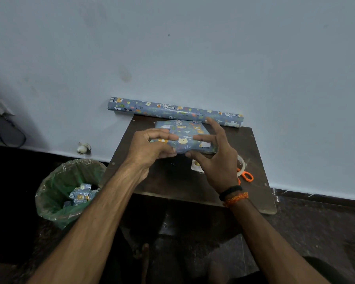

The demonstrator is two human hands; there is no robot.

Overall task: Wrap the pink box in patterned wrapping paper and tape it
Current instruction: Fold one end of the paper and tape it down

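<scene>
tape roll (241, 160) — scissors (246, 176) half hidden behind hands

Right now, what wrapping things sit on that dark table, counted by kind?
Blue animal-print paper rolls: 1
Boxes wrapped in blue animal-print paper: 1
Orange-handled scissors: 1
Clear tape rolls: 1
Total: 4

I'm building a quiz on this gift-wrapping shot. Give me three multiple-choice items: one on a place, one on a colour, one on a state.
1. Where does the paper roll lie?
A. in the bin
B. along the wall at the table's far edge
C. on the floor

2. What colour are the scissors' handles?
A. orange
B. green
C. black

3. How is the wrapped box held?
A. left hand only
B. untouched
C. both hands

Answers: 1 B, it rests against the wall behind the box. 2 A, orange loops show by the right wrist. 3 C, the left hand and right hand pinch its near edge.
</scene>
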